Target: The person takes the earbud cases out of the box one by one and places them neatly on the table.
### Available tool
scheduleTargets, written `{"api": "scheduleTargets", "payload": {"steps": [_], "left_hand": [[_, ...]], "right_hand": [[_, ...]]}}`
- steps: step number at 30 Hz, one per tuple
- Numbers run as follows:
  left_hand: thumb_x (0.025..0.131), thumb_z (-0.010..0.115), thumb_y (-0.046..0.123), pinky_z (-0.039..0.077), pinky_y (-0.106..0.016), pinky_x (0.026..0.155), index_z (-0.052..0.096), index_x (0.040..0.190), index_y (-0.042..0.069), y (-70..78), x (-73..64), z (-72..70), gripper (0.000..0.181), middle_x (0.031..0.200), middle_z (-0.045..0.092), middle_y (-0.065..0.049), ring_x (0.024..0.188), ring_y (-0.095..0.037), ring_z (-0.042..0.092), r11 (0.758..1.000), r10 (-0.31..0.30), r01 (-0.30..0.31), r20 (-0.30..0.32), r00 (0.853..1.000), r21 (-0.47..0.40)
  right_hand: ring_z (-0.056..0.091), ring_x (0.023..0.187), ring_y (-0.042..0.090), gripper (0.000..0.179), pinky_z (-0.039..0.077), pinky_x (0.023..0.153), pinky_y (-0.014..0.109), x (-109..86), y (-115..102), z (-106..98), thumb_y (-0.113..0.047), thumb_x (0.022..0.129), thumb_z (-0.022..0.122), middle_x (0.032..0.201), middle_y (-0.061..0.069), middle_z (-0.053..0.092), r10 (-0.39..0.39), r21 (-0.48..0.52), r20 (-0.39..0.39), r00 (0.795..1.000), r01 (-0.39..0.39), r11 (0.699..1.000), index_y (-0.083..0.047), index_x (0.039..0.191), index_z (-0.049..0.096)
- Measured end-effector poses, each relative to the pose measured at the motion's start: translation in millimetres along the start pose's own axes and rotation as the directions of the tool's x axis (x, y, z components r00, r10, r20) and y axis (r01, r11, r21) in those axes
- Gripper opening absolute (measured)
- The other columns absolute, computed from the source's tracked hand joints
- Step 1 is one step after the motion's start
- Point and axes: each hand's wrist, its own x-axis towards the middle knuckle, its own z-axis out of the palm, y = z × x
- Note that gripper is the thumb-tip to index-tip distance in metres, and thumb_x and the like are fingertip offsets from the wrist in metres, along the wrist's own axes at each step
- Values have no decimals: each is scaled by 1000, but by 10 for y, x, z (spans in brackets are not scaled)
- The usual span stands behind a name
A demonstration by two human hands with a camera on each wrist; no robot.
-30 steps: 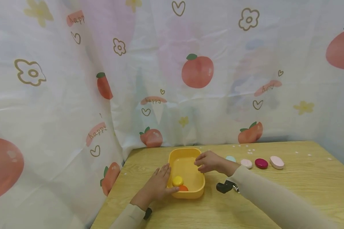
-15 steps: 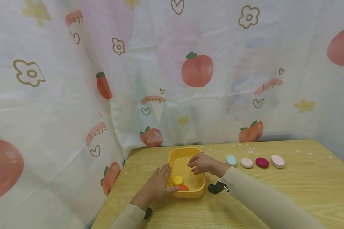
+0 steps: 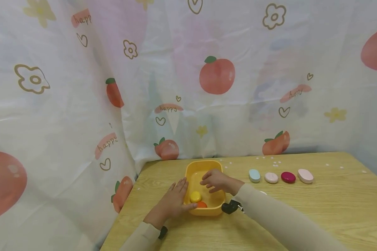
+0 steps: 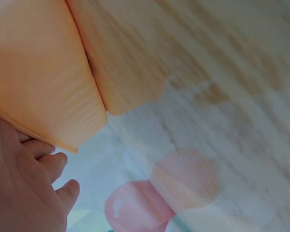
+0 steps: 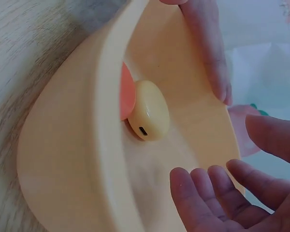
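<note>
A yellow plastic bin (image 3: 206, 211) stands on the table. Inside at its near end lie a yellow rounded case (image 3: 195, 197), with a small dark port visible in the right wrist view, and an orange rounded case (image 3: 202, 205) beside it. My left hand (image 3: 170, 204) rests on the bin's left rim with fingers extended; in the left wrist view its fingertips (image 4: 60, 162) touch the outer rim. Over the bin's right side hovers my right hand (image 3: 218, 181), fingers loosely bent, with nothing between them.
Right of the bin, a light blue case (image 3: 254, 175), a pale pink case (image 3: 271, 177), a dark red case (image 3: 288, 177) and a pink oval case (image 3: 305, 176) lie in a row. A white thing (image 3: 263, 192) peeks out by my right sleeve. A patterned curtain (image 3: 238, 139) hangs behind.
My right hand has moved left, further over the bin. The light blue case is now fully visible, and a bit of a white thing shows beside the sleeve. The left hand stays on the rim.
</note>
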Motion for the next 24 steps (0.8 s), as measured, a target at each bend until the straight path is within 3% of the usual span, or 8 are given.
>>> {"api": "scheduleTargets", "payload": {"steps": [12, 16, 24], "left_hand": [[89, 31, 78, 12, -49, 116, 22, 153, -2, 9, -8, -41, 102, 161, 14, -13, 147, -23, 12, 1000, -22, 23, 24, 999, -11], [89, 30, 78, 11, -48, 116, 21, 153, -1, -6, -4, -19, 102, 161, 14, -12, 147, -22, 11, 1000, -21, 21, 28, 999, -14], [88, 28, 79, 12, -47, 116, 23, 153, -1, -9, -5, -4, 103, 161, 15, -12, 147, -21, 12, 1000, -12, 12, 15, 1000, -10]], "right_hand": [[57, 108, 43, 43, 54, 80, 51, 97, 3, 145, -8, 87, 71, 119, 22, 57, 51, -56, -49, 997, -54, 997, 13, 122, 56], [58, 103, 39, 44, 56, 76, 47, 100, 26, 204, -7, 86, 72, 113, 22, 58, 56, -79, -57, 997, -60, 995, 14, 120, 56], [61, 89, 26, 41, 56, 73, 39, 149, 138, 283, -9, 84, 73, 112, 19, 63, -4, -210, -63, 998, -10, 978, 14, 115, 61]]}}
